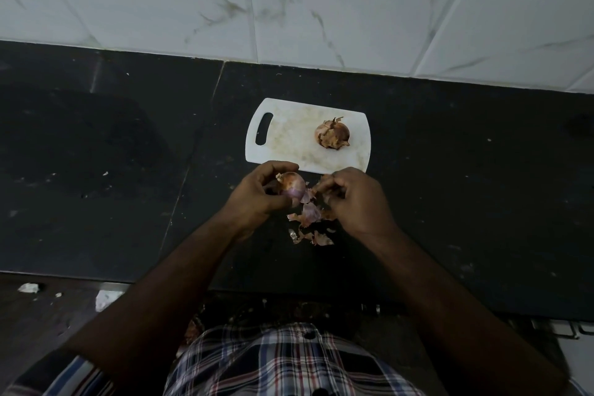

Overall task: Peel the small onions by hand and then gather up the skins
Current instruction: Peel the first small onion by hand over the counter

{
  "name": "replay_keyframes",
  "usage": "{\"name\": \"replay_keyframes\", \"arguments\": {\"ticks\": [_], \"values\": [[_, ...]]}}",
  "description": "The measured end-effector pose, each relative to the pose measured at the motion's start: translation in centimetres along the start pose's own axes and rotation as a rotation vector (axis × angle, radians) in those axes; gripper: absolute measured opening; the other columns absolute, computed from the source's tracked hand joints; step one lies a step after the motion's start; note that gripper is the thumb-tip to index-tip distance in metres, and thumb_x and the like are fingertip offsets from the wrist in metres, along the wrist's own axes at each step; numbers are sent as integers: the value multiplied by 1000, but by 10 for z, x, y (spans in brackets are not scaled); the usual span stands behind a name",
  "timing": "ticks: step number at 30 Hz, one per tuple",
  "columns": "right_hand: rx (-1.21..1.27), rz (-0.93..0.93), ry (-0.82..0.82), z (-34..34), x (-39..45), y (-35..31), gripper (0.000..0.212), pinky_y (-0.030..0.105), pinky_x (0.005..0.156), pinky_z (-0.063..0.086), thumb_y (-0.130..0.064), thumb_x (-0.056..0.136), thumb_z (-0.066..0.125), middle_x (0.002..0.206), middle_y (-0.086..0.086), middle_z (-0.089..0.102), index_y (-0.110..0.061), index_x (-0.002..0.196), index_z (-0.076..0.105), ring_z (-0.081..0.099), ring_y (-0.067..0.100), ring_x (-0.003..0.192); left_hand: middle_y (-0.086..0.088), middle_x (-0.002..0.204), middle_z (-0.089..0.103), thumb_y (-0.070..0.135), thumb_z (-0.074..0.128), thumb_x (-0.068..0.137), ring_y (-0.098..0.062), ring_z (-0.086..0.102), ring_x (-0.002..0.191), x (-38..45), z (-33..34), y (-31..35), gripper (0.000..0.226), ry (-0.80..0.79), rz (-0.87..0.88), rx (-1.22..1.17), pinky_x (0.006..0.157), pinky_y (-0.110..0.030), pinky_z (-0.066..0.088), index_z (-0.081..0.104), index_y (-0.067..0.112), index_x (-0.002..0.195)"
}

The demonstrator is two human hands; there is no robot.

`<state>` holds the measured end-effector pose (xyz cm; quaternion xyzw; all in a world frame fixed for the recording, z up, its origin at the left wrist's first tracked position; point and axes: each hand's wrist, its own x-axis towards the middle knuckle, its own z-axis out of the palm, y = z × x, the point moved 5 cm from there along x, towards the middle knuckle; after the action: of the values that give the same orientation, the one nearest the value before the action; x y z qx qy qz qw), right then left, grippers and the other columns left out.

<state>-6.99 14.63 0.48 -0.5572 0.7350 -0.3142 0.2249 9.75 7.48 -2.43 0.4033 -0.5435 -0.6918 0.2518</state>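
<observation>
My left hand (257,193) grips the onion (291,186), right hand (350,199) pinches skin (316,186); hard pulling may scatter skins (308,225) off the counter (450,186)

Small round brown-and-purple onion (292,187), white plastic cutting board (299,135) stained yellowish, black stone table (128,170), white grey-veined marble wall tiles (321,3), plaid shirt (289,360).
</observation>
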Motion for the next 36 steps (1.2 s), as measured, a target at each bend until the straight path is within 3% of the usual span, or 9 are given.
{"name": "replay_keyframes", "arguments": {"ticks": [3,6,11,17,21,23,29,33,36], "values": [[69,-33,-13,2,6,-15,28,21,91,50,-15,89,71,111,-5,69,-20,117,73,62,6,102,-8,115,68,-17,74,75,-14,72,94,1,1,0,57,-5,-4,5,78,-30,59,66,20,119],[67,-63,-11,10,11,-26,32,18,85,49,-29,86,75,105,-5,65,-20,117,74,59,5,99,-12,115,69,-17,73,76,-19,71,96,3,5,3,55,-13,3,-3,80,-35,60,64,13,121],[93,-54,148,10,13,-31,14,1,69,42,-11,85,75,96,2,64,-9,99,76,57,-1,79,-15,114,69,-18,75,74,-21,69,98,7,8,10,54,0,22,-45,76,-29,59,67,15,116],[67,-3,164,4,17,-25,15,25,85,55,-7,91,65,99,0,71,-14,101,74,64,9,92,-16,118,69,-18,76,72,-36,67,112,5,6,9,55,-16,-19,-111,89,-41,59,68,14,117],[154,-15,74,3,12,-28,23,7,83,48,-16,92,68,105,-8,69,-16,114,73,60,-4,92,-15,119,67,-17,75,73,-38,66,113,4,2,10,55,-21,-33,-101,94,-47,57,68,16,116],[121,-45,97,5,10,-30,22,10,82,47,-15,88,73,100,-7,68,-16,110,75,60,0,92,-14,120,67,-17,75,74,-37,66,113,3,2,11,54,-33,-36,-103,95,-49,57,68,17,116],[253,69,67,10,11,-21,20,12,74,53,-2,91,65,92,-10,72,-16,100,74,66,-1,87,-13,125,67,-20,70,75,-27,69,108,0,1,7,57,-79,-67,-212,80,-31,59,66,11,123],[83,99,48,12,9,2,23,36,85,59,-3,90,64,102,0,75,-14,108,75,70,14,93,-12,132,65,-20,66,75,-26,68,113,-2,1,6,59,-138,-80,-321,83,-33,60,65,11,125],[-32,128,-76,10,5,16,27,18,95,48,-4,91,64,117,-1,73,-16,113,75,66,13,109,-13,135,61,-26,57,81,-24,69,111,-2,1,7,57,-160,-93,-317,80,-29,59,62,9,125]]}}
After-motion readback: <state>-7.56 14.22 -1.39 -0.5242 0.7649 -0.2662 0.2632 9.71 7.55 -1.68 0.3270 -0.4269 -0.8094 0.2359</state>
